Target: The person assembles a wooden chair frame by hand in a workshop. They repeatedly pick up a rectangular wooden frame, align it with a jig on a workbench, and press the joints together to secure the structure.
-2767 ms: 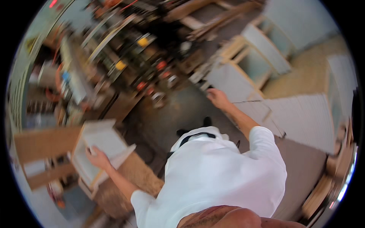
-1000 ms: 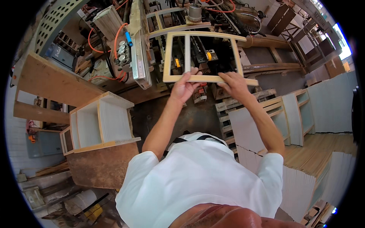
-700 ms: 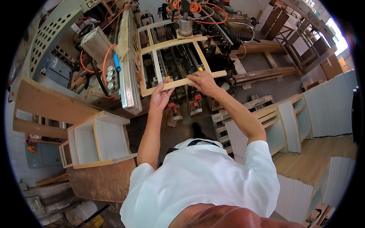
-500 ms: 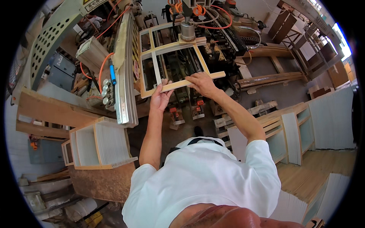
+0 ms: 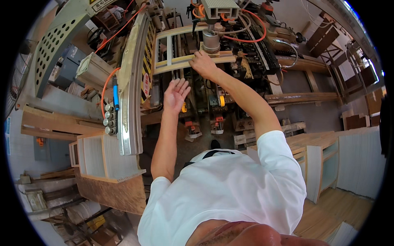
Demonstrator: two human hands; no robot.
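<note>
A pale wooden frame (image 5: 180,64) with crossbars lies on the machine ahead of me. A round metal press head (image 5: 211,42) stands over its right part. My right hand (image 5: 203,65) reaches out to the near rail, its fingers bent over the wood beside the press head. Nearer to me, my left hand (image 5: 177,95) is raised with the palm up and the fingers loosely stretched; it holds nothing and is apart from the frame. The underside of the right hand is hidden, so its fingertips do not show.
A long metal beam (image 5: 130,119) with a blue pen-like tube (image 5: 115,97) runs along my left. Orange air hoses (image 5: 254,37) loop over the machine. Stacked pale frames (image 5: 111,158) stand at lower left, and more stacked panels (image 5: 359,162) at right.
The wooden frame has slid away from me, deeper under the press head. My right hand moved forward with its near rail. My left hand has let go of it.
</note>
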